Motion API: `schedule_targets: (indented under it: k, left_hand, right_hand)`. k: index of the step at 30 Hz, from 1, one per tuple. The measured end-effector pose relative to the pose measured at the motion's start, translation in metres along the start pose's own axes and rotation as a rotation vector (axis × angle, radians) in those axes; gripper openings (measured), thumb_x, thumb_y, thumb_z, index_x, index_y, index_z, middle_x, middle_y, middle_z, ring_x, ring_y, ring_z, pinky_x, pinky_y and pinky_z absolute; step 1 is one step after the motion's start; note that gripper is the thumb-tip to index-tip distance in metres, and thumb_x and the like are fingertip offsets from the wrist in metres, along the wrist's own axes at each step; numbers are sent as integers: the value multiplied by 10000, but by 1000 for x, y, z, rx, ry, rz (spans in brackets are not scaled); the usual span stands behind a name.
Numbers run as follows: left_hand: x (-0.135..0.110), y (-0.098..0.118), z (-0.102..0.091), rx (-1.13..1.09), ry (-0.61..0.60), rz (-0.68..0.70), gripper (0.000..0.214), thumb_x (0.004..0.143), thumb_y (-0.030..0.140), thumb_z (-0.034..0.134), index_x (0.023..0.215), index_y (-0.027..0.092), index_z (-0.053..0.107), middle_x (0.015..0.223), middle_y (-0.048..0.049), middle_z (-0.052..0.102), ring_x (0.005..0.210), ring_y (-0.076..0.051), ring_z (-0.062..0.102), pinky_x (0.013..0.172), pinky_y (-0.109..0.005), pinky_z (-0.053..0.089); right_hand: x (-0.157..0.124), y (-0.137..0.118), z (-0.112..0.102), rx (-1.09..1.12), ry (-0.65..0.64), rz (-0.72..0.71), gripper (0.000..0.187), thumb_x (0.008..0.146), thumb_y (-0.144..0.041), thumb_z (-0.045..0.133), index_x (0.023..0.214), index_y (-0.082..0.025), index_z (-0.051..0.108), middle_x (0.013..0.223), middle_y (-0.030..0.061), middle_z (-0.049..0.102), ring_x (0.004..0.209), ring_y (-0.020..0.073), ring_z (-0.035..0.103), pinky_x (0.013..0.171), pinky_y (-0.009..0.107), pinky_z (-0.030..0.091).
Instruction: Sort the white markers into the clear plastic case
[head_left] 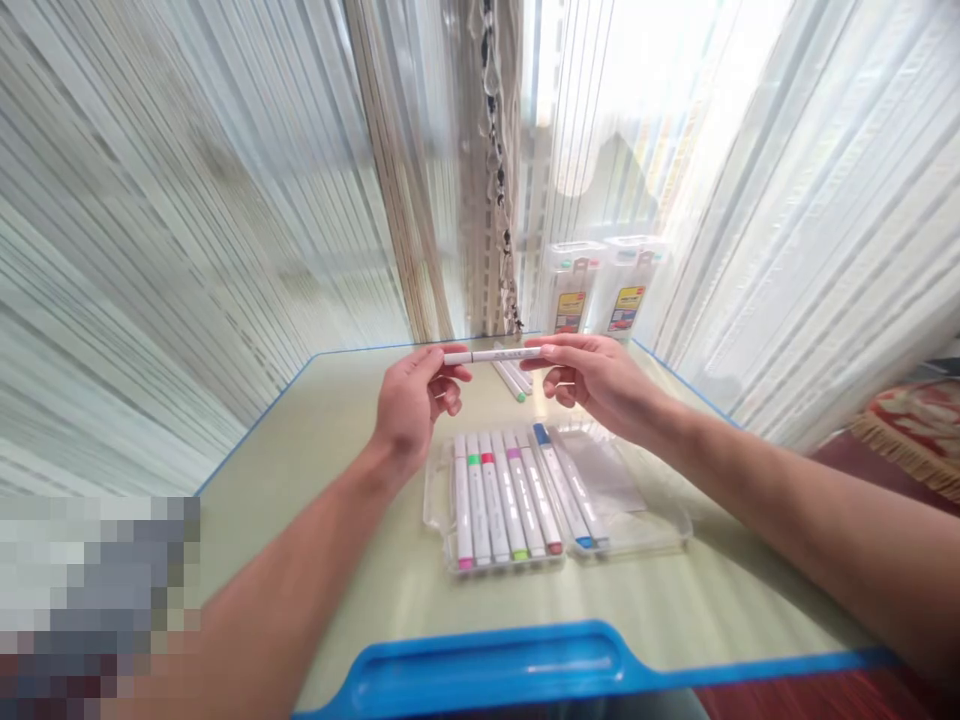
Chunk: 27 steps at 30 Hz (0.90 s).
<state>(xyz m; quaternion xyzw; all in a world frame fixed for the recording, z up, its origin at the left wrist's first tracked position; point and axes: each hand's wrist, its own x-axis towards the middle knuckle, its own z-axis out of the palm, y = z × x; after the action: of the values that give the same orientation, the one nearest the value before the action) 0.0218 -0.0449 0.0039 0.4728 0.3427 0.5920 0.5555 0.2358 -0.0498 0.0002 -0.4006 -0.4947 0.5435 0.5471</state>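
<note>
A slim white marker is held level above the table between my two hands. My left hand pinches its left end, and my right hand pinches the right end. Below them lies an opened clear plastic case. Several white markers with coloured ends, such as the one with a green band, are lined up in its left half. A blue-capped marker rests at a slant in the right half beside another marker. Behind the raised marker, a few more markers lie on the table, partly hidden.
The pale table has a blue rim with a moulded blue tray at its front edge. Two clear labelled cases stand upright at the back right. String curtains hang around the far sides. A fringed patterned cloth is at far right.
</note>
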Motion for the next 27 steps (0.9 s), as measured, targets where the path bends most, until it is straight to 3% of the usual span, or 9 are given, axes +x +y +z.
schedule_targets:
  k: [11, 20, 27]
  left_hand:
    - [1, -1, -2, -33, -14, 6, 232, 742, 202, 599, 901, 95, 730, 673, -53, 653, 469, -97, 467, 460, -240, 379]
    - [2, -1, -3, -43, -39, 26, 174, 780, 253, 706, 857, 104, 753, 657, -38, 662, 464, -69, 448, 452, -214, 364]
    - [0, 1, -1, -93, -138, 61, 258, 750, 242, 814, 987, 143, 784, 787, -52, 733, 513, -55, 482, 497, -211, 407]
  right_hand:
    - [0, -1, -2, 10, 26, 15, 194, 856, -198, 672, 1017, -135, 759, 942, 130, 772, 535, 110, 595, 444, 241, 375]
    - [-1, -4, 1, 38, 32, 27, 177, 865, -167, 651, 1007, -128, 751, 920, 130, 769, 526, 111, 584, 450, 243, 379]
    - [2, -5, -2, 106, 32, 80, 153, 878, -170, 640, 981, -125, 744, 889, 131, 769, 521, 108, 563, 441, 234, 389]
